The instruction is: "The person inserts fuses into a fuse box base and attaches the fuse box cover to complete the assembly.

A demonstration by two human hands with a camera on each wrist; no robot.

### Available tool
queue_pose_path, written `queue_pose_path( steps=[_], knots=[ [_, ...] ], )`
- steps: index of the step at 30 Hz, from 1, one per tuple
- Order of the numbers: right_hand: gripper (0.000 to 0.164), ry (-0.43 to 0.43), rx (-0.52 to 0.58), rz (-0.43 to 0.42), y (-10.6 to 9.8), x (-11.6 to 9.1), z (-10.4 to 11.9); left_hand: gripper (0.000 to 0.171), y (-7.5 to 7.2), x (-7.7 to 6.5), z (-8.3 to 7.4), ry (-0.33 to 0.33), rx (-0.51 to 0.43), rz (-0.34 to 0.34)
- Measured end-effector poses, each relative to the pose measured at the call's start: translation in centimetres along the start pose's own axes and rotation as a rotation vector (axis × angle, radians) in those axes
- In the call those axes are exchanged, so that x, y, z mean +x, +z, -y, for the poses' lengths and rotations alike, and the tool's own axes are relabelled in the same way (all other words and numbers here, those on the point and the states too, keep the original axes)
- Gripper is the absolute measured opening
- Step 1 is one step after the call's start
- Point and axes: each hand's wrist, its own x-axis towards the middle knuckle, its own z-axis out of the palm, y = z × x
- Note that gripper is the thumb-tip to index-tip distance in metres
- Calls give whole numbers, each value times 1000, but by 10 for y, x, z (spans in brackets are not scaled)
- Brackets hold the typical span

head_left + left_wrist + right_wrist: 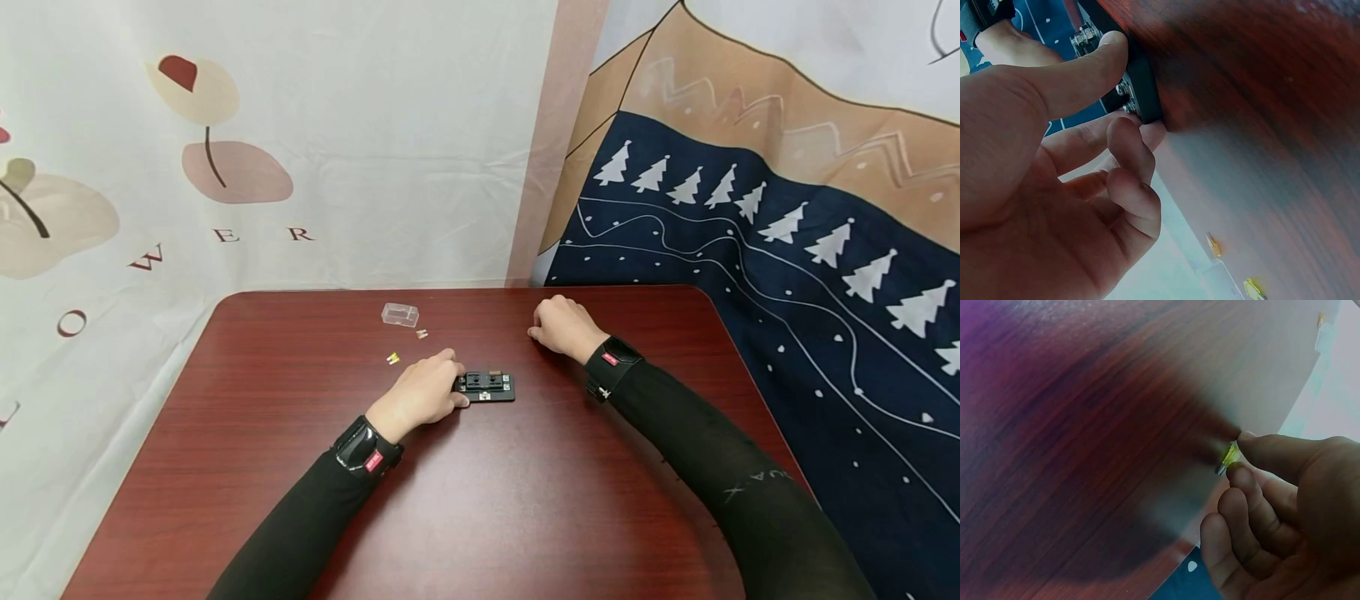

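Observation:
My left hand grips the left end of a small black fuse block on the table. In the left wrist view its thumb lies along the block's side, near metal screw terminals; the other fingers curl below. Over the table's far right part, my right hand pinches a small yellow blade fuse between thumb and forefinger, with its metal legs pointing away from the hand. That fuse is hidden in the head view. A yellow blade fuse and an orange-tan one lie left of the block.
A clear plastic box sits near the back edge of the reddish-brown wooden table. Behind the table hangs a pale printed cloth, with a dark blue tree-patterned cloth on the right side.

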Motion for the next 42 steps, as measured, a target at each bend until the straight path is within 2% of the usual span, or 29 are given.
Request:
queue_pose_path(
  steps=[27, 33, 42],
  knots=[
    [18, -10, -56, 2, -1, -2, 4, 46, -1, 0, -1, -9, -1, 10],
    [22, -36, -56, -22, -5, -4, 4, 47, -2, -1, -1, -7, -7, 7],
    [19, -88, -36, -27, -9, -10, 6, 48, -2, -2, -2, -12, -7, 10]
  ],
)
